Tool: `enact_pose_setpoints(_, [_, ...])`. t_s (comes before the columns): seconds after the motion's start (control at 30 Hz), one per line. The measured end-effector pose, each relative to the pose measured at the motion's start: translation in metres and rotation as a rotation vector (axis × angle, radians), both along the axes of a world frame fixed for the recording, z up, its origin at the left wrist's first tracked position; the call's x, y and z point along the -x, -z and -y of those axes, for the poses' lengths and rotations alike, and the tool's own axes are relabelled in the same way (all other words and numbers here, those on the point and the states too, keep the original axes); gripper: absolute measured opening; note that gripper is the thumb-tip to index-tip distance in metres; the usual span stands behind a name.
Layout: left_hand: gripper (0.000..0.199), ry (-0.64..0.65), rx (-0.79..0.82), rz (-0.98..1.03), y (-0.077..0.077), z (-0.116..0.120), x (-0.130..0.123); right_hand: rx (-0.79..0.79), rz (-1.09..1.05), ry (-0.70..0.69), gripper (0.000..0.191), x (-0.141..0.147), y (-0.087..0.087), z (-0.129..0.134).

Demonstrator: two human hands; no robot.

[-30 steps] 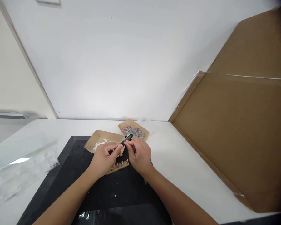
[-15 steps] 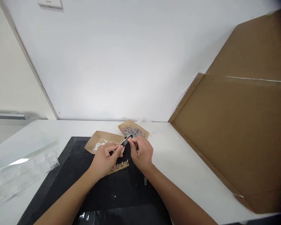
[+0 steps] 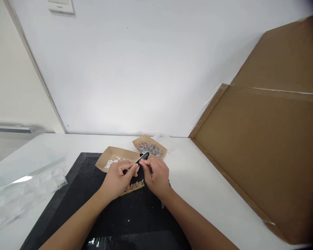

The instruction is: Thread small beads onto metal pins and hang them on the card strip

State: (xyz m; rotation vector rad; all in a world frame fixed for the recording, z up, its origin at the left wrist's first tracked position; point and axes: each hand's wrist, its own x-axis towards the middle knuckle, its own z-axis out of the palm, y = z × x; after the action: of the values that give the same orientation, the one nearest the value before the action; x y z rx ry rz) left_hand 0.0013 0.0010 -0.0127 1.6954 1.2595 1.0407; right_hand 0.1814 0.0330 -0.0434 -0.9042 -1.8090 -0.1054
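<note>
My left hand (image 3: pixel 119 178) is closed on one end of a slim, dark, rounded strip with a pale edge (image 3: pixel 145 156); its exact kind cannot be made out. My right hand (image 3: pixel 156 175) pinches its thumb and fingertips together against the strip's near side. Whatever lies between those fingertips is too small and hidden to name. Below the hands, a narrow cardboard strip (image 3: pixel 133 188) carries a row of several small metal pieces with pale tips, its left part behind my left hand. Just behind the left hand, a cardboard tray (image 3: pixel 102 160) contains small white pieces.
A second cardboard tray (image 3: pixel 137 141) with grey and reddish bits stands at the back. The black mat (image 3: pixel 135 218) lies on the white table (image 3: pixel 198 194). Clear plastic packaging (image 3: pixel 21 194) is at the left, and a large cardboard panel (image 3: pixel 263 149) rises at the right.
The right fingertips have shifted slightly left and down along the dark strip, which now shows more of its dark face. The camera view has moved slightly.
</note>
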Motion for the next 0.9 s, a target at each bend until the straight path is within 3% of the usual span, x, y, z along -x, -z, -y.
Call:
enact_pose_setpoints(0.27, [0.05, 0.0, -0.019, -0.024, -0.0024, 0.0021, -0.0019, -0.007, -0.047, 0.093, 0.016, -0.0055, -0.0021, -0.0043])
enact_pose_setpoints(0.5, [0.05, -0.005, -0.037, -0.029, 0.0002, 0.0008, -0.0017, -0.026, -0.024, -0.005, 0.014, -0.0009, -0.0001, 0.0015])
enact_pose_setpoints(0.7, [0.05, 0.005, -0.053, -0.04, -0.0016, 0.0013, -0.0025, -0.036, -0.048, 0.092, 0.013, -0.0047, -0.0027, -0.0019])
enact_pose_setpoints(0.9, [0.051, -0.005, -0.06, -0.039, 0.0, 0.001, -0.0015, -0.048, 0.002, -0.019, 0.013, -0.0025, -0.0005, 0.0005])
